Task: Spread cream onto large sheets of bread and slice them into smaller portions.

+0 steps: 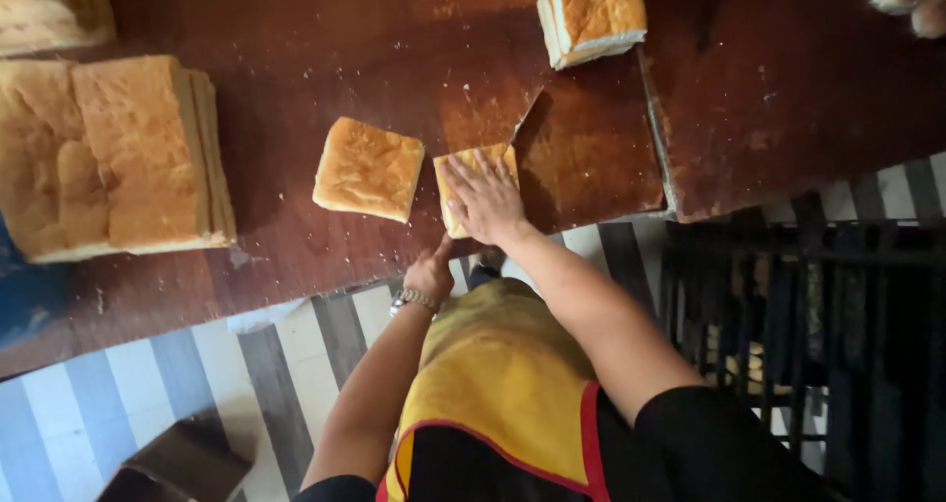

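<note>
The bread slab [475,189] is lying at the near edge of the dark wooden table [325,29], and the right hand [486,201] is pressing down flat on it, fingers [463,172] spread wide — pinning it, I'd say, so it cannot slide. The left hand [431,270] is reaching up from below to the table's rim, its fingers curled in narrow against the slab's corner — steadying that side, while a second square piece [368,168] is sitting just beside and bigger loaves [113,157] are waiting well apart.
</note>
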